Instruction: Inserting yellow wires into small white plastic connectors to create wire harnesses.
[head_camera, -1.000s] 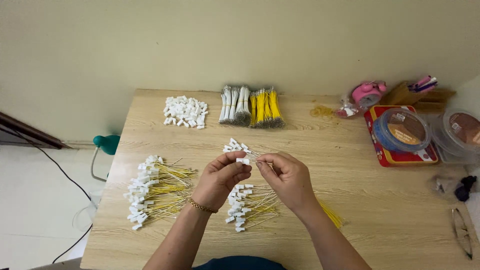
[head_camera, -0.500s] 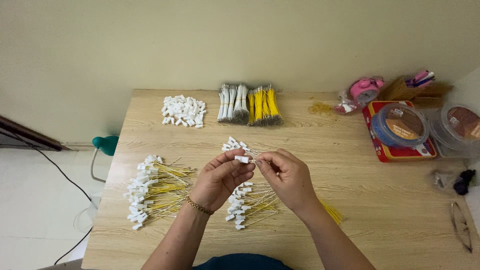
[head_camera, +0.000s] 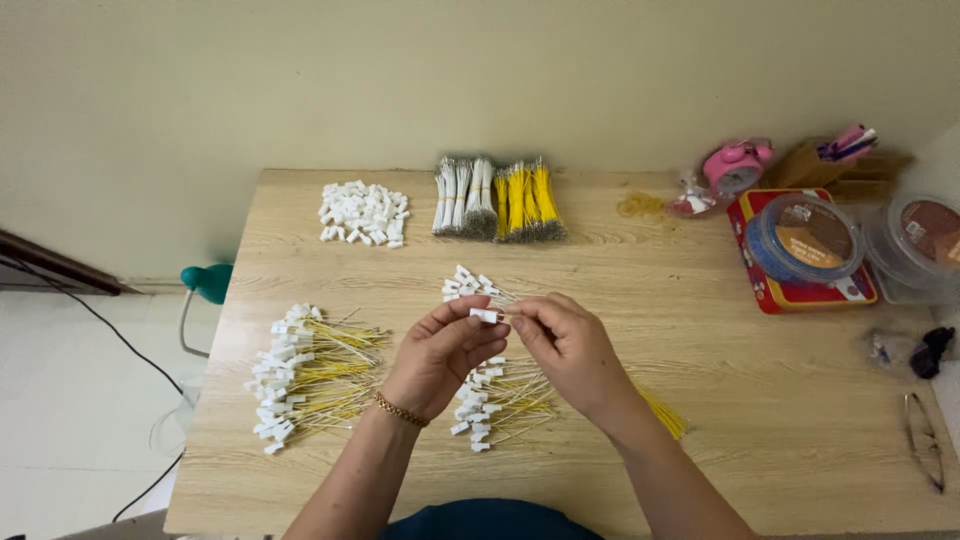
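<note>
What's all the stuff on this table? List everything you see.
table: one, light wood, by a cream wall
loose connectors: a pile, white, far left
wire bundles: white ones and yellow ones, far middle
finished wires: a heap, yellow with white ends, near left
second heap: same kind, under the hands
small connector pile: white, past the hands
clock: one, pink, far right
tin: one, red, under a round blue tub
clear tub: one, right edge
glasses: one pair, near right
connector: one, white, pinched by left hand
right hand: at the connector
</note>
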